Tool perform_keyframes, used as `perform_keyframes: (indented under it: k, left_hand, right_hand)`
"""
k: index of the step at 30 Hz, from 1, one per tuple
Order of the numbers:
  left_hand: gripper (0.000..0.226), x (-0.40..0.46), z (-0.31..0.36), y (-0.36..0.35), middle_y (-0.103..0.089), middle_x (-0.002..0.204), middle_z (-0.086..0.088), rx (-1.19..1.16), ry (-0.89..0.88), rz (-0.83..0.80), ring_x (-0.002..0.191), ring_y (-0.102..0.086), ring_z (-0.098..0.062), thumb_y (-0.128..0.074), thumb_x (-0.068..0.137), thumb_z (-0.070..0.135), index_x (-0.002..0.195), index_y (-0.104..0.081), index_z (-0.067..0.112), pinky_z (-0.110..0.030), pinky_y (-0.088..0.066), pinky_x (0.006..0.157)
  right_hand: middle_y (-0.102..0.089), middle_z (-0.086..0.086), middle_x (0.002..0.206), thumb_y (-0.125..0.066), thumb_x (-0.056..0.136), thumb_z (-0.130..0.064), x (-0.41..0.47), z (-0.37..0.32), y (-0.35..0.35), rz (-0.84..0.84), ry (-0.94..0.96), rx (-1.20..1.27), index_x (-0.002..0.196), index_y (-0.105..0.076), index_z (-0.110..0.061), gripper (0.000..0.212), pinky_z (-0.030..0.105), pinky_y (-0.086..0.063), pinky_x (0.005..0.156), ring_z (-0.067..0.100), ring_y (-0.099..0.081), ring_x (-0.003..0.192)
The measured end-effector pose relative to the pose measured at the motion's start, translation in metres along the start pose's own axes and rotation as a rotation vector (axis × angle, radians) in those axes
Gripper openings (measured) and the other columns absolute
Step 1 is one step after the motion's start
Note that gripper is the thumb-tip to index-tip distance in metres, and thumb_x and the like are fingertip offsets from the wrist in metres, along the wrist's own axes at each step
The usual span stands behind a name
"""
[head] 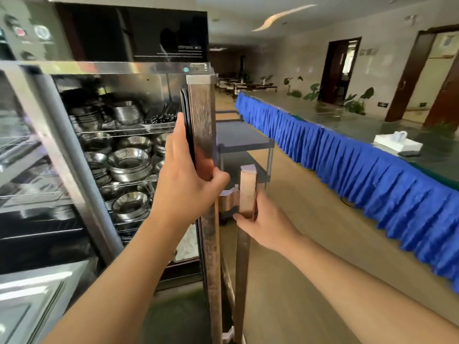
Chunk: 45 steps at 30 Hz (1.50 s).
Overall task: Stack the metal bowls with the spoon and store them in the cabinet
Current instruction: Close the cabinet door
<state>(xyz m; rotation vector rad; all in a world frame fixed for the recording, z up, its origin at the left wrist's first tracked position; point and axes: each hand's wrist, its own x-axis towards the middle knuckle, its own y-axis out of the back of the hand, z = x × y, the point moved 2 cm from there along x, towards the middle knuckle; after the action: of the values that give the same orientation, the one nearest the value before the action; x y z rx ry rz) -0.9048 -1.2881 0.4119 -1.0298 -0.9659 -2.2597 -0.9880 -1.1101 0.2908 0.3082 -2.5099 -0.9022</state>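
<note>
The steel cabinet stands open on the left. Its wire shelves hold stacks of metal bowls, with more bowls on the shelf below and plates and dark utensils on the top shelf. The cabinet door is swung out edge-on in the middle of the view. My left hand grips the door's edge, fingers wrapped around it. My right hand is closed on the long vertical door handle. No spoon can be made out.
A grey trolley stands just behind the door. A long table with a blue skirt runs along the right, with a white tissue box on top. A second glass-fronted cabinet is at the far left. Wooden floor lies between.
</note>
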Motion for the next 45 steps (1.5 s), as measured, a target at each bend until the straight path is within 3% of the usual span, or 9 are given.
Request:
perform_keyframes:
  k: [5,10,15,18,24,30,39,42,45]
  left_hand:
    - [0.104,-0.006,-0.038,0.043,-0.044,0.130,-0.004,0.131,0.049,0.058,0.104,-0.039,0.001,-0.071,0.074,0.027,0.158,-0.010,0.014,-0.001,-0.036,0.077]
    - [0.095,-0.006,-0.079,0.086,-0.040,0.130,0.001,0.238,0.097,0.107,0.112,-0.044,-0.007,-0.072,0.079,0.032,0.155,-0.019,0.014,-0.007,-0.034,0.089]
    - [0.063,0.006,-0.121,0.127,-0.043,0.121,0.005,0.292,0.182,0.114,0.102,-0.051,-0.011,-0.064,0.079,0.038,0.135,-0.042,0.021,-0.032,-0.052,0.088]
    - [0.052,0.013,-0.150,0.147,-0.043,0.117,0.006,0.330,0.193,0.127,0.095,-0.051,-0.010,-0.064,0.080,0.033,0.128,-0.045,0.025,-0.031,-0.052,0.083]
    - [0.041,0.031,-0.214,0.179,-0.046,0.115,0.004,0.377,0.222,0.138,0.090,-0.058,-0.016,-0.062,0.083,0.028,0.121,-0.047,0.029,-0.031,-0.050,0.072]
    - [0.047,0.057,-0.285,0.208,-0.050,0.118,0.002,0.451,0.159,0.115,0.092,-0.053,-0.012,-0.060,0.090,0.028,0.133,-0.042,0.026,-0.027,-0.042,0.078]
    - [0.054,0.101,-0.382,0.233,-0.055,0.132,-0.013,0.544,0.119,0.026,0.114,-0.058,-0.027,-0.050,0.100,0.029,0.149,-0.035,0.011,-0.036,-0.049,0.090]
    - [0.052,0.115,-0.410,0.234,-0.055,0.132,-0.012,0.539,0.149,0.008,0.115,-0.057,-0.027,-0.044,0.103,0.031,0.151,-0.034,0.014,-0.038,-0.048,0.092]
    - [0.052,0.128,-0.438,0.232,-0.056,0.129,-0.012,0.531,0.179,-0.004,0.114,-0.056,-0.027,-0.039,0.105,0.034,0.152,-0.032,0.015,-0.040,-0.049,0.091]
  right_hand:
    - [-0.064,-0.005,0.135,-0.071,0.088,-0.049,0.013,-0.035,-0.045,-0.051,0.105,-0.013,0.132,-0.034,-0.036,0.059,0.005,-0.039,0.078,0.014,-0.064,0.119]
    - [-0.058,0.002,0.147,-0.069,0.092,-0.046,0.028,-0.068,-0.089,-0.165,0.177,0.016,0.135,-0.037,-0.028,0.057,0.018,-0.046,0.089,0.019,-0.061,0.128]
    - [-0.064,0.001,0.130,-0.067,0.092,-0.049,0.048,-0.107,-0.132,-0.261,0.215,0.035,0.131,-0.037,-0.030,0.053,0.028,-0.058,0.088,0.019,-0.067,0.112]
    - [-0.066,0.000,0.117,-0.068,0.091,-0.051,0.063,-0.130,-0.158,-0.295,0.225,0.016,0.128,-0.040,-0.025,0.053,0.038,-0.061,0.087,0.020,-0.068,0.101]
    - [-0.070,-0.015,0.098,-0.074,0.085,-0.054,0.100,-0.163,-0.207,-0.337,0.207,0.100,0.119,-0.053,-0.031,0.046,0.038,-0.058,0.087,0.008,-0.067,0.092]
    - [-0.071,-0.011,0.108,-0.076,0.077,-0.062,0.151,-0.191,-0.261,-0.422,0.103,0.158,0.109,-0.064,-0.030,0.046,0.044,-0.055,0.094,0.013,-0.067,0.100]
    - [-0.067,-0.010,0.097,-0.071,0.080,-0.064,0.222,-0.220,-0.342,-0.405,0.040,0.174,0.097,-0.061,-0.032,0.038,0.035,-0.056,0.081,0.009,-0.064,0.087]
    - [-0.060,-0.012,0.084,-0.070,0.083,-0.063,0.244,-0.226,-0.359,-0.376,0.050,0.134,0.090,-0.057,-0.031,0.035,0.023,-0.042,0.059,0.003,-0.056,0.072]
    - [-0.063,-0.006,0.090,-0.072,0.084,-0.060,0.269,-0.229,-0.381,-0.407,0.018,0.215,0.092,-0.059,-0.028,0.036,0.027,-0.046,0.065,0.010,-0.060,0.078]
